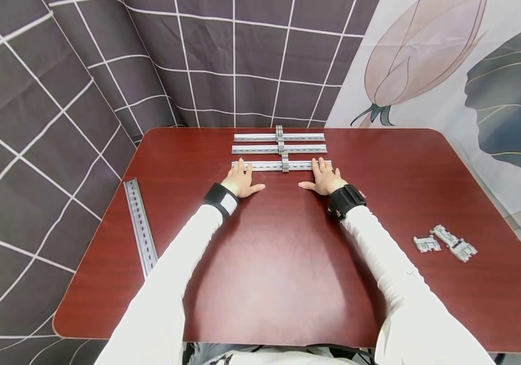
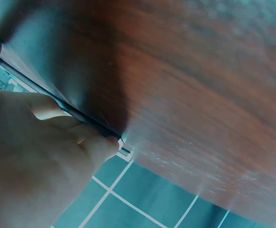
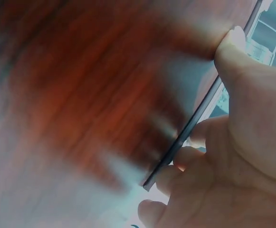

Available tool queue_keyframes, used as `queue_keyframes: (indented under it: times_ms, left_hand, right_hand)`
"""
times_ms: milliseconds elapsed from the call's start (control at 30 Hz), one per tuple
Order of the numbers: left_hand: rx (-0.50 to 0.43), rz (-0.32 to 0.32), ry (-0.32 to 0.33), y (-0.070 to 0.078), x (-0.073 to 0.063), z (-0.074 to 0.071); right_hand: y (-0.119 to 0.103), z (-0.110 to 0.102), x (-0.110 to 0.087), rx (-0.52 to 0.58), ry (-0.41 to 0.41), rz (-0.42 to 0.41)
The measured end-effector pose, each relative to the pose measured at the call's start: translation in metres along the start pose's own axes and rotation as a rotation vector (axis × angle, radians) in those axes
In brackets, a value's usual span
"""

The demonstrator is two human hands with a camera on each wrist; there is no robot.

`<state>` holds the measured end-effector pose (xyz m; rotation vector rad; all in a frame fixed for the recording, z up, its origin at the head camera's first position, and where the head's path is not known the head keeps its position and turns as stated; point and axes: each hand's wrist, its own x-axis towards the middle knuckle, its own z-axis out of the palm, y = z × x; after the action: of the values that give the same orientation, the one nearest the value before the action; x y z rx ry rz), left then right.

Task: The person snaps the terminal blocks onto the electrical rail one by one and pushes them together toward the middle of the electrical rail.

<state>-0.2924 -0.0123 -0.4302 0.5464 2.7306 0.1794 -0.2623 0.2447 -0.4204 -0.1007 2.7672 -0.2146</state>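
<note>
Near rail [image 1: 265,166]: lies crosswise toward the far edge of the table [image 1: 278,284], the closest to me of three slotted metal rails, with a grey block [image 1: 285,163] seated near its middle.
My left hand [image 1: 239,182]: palm down at the near rail's left end; my fingers are extended and touch it without curling round it, thumb spread inward.
My right hand [image 1: 326,181]: the mirror of that at the right end, fingers straight and slightly apart against the metal, grasping nothing, thumb pointing inward.
Middle rail [image 1: 256,149] and far rail [image 1: 256,137]: parallel beyond the near one, with more grey blocks [image 1: 280,138] across their middles.
Side rail [image 1: 141,228]: slanted along the table's left side, its lower end meeting my white sleeve [image 1: 169,276] in the head view.
Loose pieces [image 1: 454,244]: pale modules on the right side of the table, well apart from my right hand.
Wrists: a black band [image 1: 220,199] on the left, another [image 1: 347,202] on the right.
</note>
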Motion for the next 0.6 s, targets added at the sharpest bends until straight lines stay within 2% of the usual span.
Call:
queue_keyframes:
  times_ms: [167, 233, 300, 367, 467, 533, 600]
  left_hand:
    - [-0.047, 0.012, -0.022, -0.002, -0.005, -0.004]
    - [-0.084, 0.023, -0.034, -0.006, -0.013, -0.005]
    - [-0.109, 0.042, -0.034, -0.014, -0.028, -0.007]
    - [-0.136, 0.056, -0.037, -0.025, -0.049, -0.012]
    - [-0.175, 0.036, -0.019, -0.049, -0.092, -0.018]
    - [-0.204, -0.020, 0.009, -0.066, -0.125, -0.019]
    - [-0.215, -0.108, 0.039, -0.082, -0.159, -0.017]
  right_hand:
    - [-0.001, -0.001, 0.000, 0.016, 0.014, 0.035]
    - [-0.001, 0.001, -0.001, 0.019, 0.009, 0.044]
    - [-0.002, 0.003, -0.004, 0.017, 0.002, 0.047]
    - [-0.004, 0.005, -0.008, 0.017, -0.010, 0.046]
    - [-0.008, 0.007, -0.018, 0.012, -0.038, 0.048]
    - [-0.013, 0.007, -0.025, 0.009, -0.069, 0.048]
    - [-0.019, 0.006, -0.033, -0.003, -0.099, 0.039]
